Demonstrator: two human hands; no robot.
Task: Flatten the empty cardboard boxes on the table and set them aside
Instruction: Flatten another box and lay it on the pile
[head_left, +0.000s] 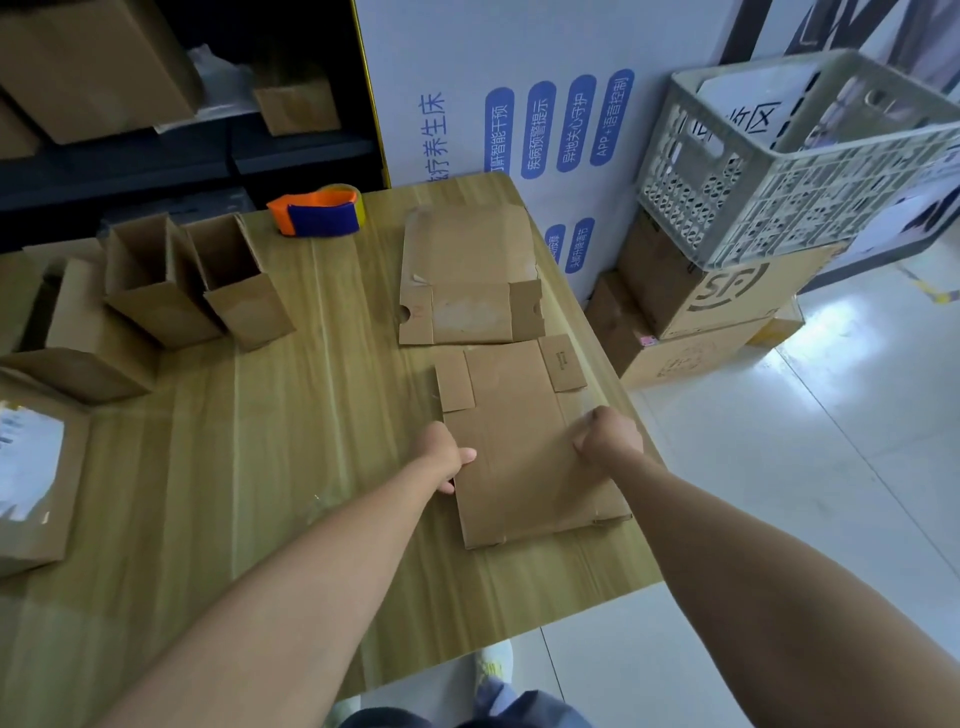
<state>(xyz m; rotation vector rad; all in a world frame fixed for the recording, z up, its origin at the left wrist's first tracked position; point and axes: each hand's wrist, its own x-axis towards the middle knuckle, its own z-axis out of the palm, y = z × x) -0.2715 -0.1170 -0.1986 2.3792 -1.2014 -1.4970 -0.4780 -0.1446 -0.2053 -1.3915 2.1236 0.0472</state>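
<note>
A flattened cardboard box (524, 447) lies on the right part of the wooden table (260, 467). My left hand (447, 454) grips its left edge, thumb on top. On its right edge my right hand (608, 434) holds it with curled fingers. Just beyond it lies a second flattened box (467, 270). At the table's left stand two open upright boxes (150, 280) (236, 283), with a larger box (78, 353) lying beside them and another box (36, 467) with a white label at the left edge.
An orange and blue tape dispenser (317, 210) sits at the table's far edge. Right of the table, stacked cardboard cartons (711, 301) carry a grey plastic crate (795, 156). A white printed board stands behind. My shoe (493, 665) shows below the near edge.
</note>
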